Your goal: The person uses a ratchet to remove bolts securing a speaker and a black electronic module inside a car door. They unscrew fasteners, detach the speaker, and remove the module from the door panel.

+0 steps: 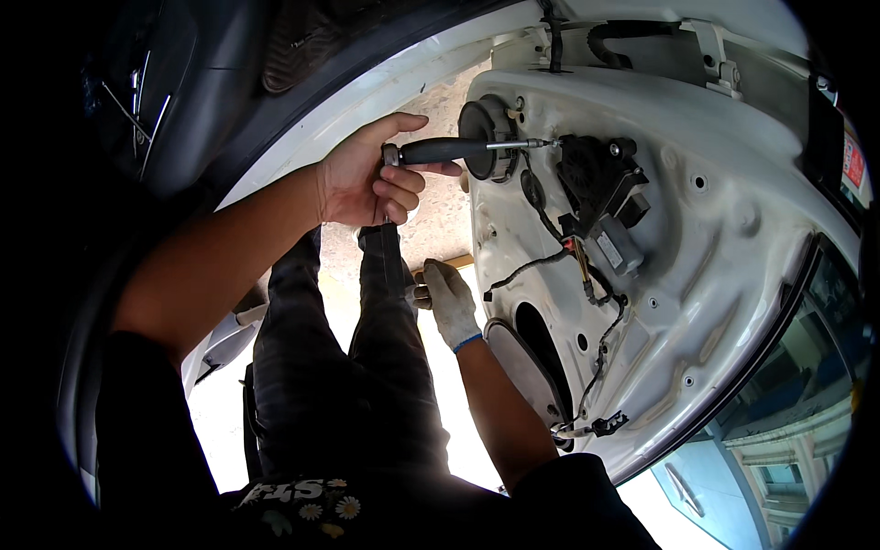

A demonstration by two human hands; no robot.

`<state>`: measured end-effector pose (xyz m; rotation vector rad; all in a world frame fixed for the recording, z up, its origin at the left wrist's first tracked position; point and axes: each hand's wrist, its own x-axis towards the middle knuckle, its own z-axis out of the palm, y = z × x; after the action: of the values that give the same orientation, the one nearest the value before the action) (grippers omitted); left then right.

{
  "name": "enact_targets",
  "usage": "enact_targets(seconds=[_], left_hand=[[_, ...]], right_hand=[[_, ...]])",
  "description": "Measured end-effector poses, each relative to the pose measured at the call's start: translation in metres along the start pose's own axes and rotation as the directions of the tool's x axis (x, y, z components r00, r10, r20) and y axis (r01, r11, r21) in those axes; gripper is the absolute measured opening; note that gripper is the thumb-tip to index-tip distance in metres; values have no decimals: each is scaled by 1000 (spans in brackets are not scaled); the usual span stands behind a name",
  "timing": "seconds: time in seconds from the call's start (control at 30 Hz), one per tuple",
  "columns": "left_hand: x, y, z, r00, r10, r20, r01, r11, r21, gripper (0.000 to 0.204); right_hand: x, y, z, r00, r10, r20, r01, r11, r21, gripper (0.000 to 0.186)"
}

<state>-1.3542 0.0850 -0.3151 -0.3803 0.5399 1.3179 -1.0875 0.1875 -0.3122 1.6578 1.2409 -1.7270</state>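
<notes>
My bare left hand (371, 179) is wrapped round the metal-capped rear end of a screwdriver (445, 150) with a black handle. Its shaft points right, the tip at a small fastener beside the black window motor assembly (591, 174) on the white inner door panel (724, 238). A round dark speaker (488, 137) sits just behind the shaft. Lower down, my right hand (449, 301), in a pale glove with a blue cuff, hangs by the door's edge. Its fingers are curled in; what they hold, if anything, is hidden.
A wiring harness with connectors (573, 247) runs down the door. Below gapes an oval opening (541, 344) with a grey speaker-like cover. Several metal hand tools (137, 119) lie on dark trim at upper left. Window glass (807, 348) edges the door at right.
</notes>
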Motion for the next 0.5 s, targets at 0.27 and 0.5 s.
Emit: enact_targets(seconds=[0.27,0.5], left_hand=[[0,-14,1,812,580,-60,-188,358,915,36],[4,-11,7,985,148,-88,-114,944,310,33]], right_hand=[[1,2,5,1000,1,19,-2,1000,2,32],[-3,-11,11,999,-41,14,41,999,20,31]])
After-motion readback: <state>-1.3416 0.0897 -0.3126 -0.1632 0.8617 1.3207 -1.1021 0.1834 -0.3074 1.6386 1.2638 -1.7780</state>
